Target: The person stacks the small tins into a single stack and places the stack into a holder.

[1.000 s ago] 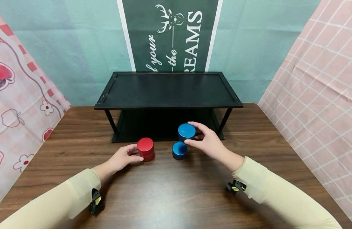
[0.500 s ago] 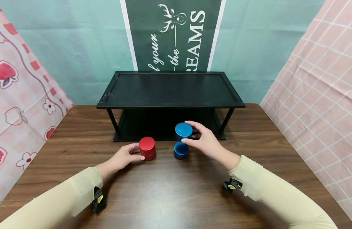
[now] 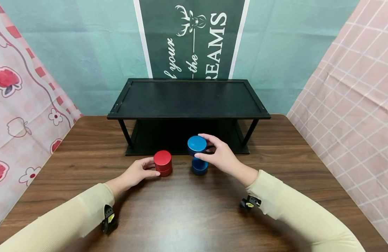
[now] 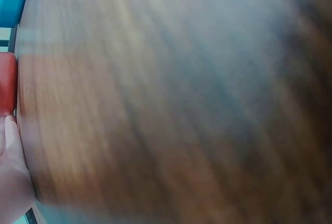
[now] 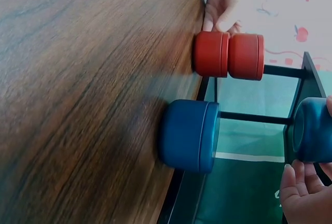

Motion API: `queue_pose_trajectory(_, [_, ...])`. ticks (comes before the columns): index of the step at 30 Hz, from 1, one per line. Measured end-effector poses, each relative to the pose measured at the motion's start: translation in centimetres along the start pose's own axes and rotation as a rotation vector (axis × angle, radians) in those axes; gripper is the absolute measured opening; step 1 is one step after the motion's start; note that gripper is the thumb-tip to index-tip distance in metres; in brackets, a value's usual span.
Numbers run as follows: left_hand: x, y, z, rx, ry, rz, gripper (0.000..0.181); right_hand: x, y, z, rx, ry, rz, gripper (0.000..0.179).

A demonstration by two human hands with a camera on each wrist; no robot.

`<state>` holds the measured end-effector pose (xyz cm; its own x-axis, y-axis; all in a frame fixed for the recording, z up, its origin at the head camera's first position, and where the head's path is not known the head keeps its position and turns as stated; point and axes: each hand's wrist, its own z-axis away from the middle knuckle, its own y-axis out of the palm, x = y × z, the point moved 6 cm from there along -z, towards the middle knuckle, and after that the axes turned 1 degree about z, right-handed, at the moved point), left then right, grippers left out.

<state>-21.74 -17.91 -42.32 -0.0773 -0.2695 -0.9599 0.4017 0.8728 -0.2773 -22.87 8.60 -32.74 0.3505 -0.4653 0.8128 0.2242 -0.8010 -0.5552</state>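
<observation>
Lid (image 3: 196, 144) off and held in the air: we pinch it in our right hand (image 3: 220, 156), directly over the open blue tin (image 3: 199, 167), which stands mid-table before the shelf (image 3: 187, 98). Our left hand (image 3: 136, 172) curls its fingers against the red tin (image 3: 163, 162), steadying it just beside. Step in hand looks like capping or uncapping; any next move needs the lid kept level and centred over the rim.

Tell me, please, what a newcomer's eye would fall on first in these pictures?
Probably the blue lid, which the right hand holds in the air above the open blue tin on the wooden table. Just left of it, the left hand grips a closed red tin, before a black shelf.
</observation>
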Motion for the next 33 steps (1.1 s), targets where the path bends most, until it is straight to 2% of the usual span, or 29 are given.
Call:
queue_pose_trajectory(9, [0.2,-0.1,0.2,-0.001,-0.004,-0.012,0.052,0.1,1.2,-0.6,0.013,-0.069,0.0,0.061])
queue_pose_trajectory(33, [0.2,0.0,0.0,0.022,0.025,-0.004,0.051,0.8,3.7,-1.7,0.046,-0.079,-0.017,0.059])
